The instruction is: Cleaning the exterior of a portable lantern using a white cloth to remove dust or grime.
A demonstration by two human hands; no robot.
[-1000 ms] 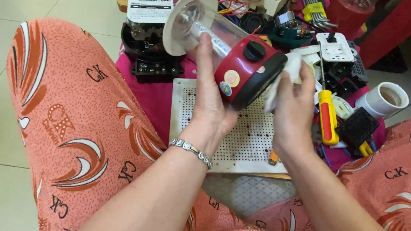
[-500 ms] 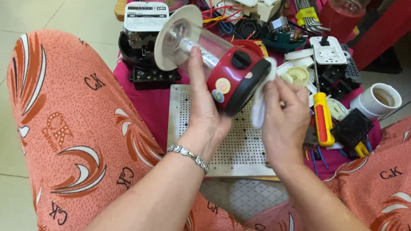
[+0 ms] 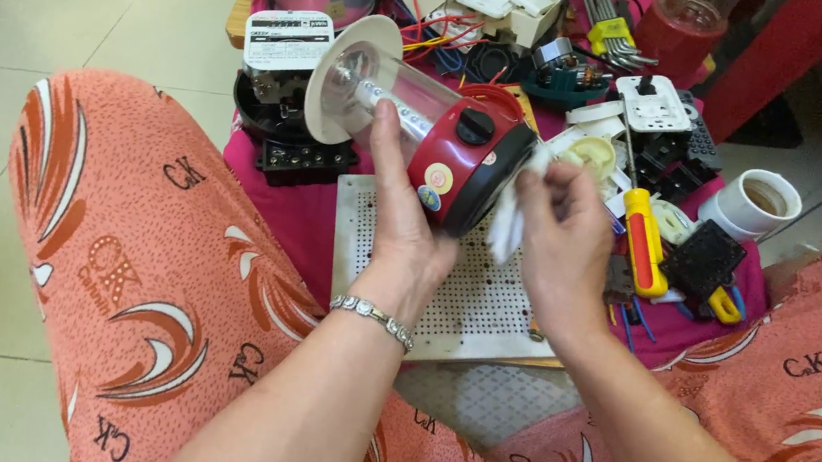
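Note:
My left hand (image 3: 402, 222) grips a lantern-style lamp (image 3: 421, 122) lying tilted above the board: it has a clear tube, a cream disc top at the left end and a red base with a black knob. A bracelet circles that wrist. My right hand (image 3: 559, 237) pinches a small white cloth (image 3: 510, 221) against the black bottom edge of the lamp's red base. Both hands hover over a white perforated board (image 3: 485, 298).
A yellow and red screwdriver (image 3: 643, 241) lies right of my hand. Behind are a white cup (image 3: 759, 202), a white socket (image 3: 652, 104), a grey meter box (image 3: 287, 40), hex keys (image 3: 611, 31), wires and black parts on a pink cloth (image 3: 292, 220). My knees flank the board.
The lamp has been turned and lowered a little in my left hand, while my right hand shifted the cloth along the base's bottom edge.

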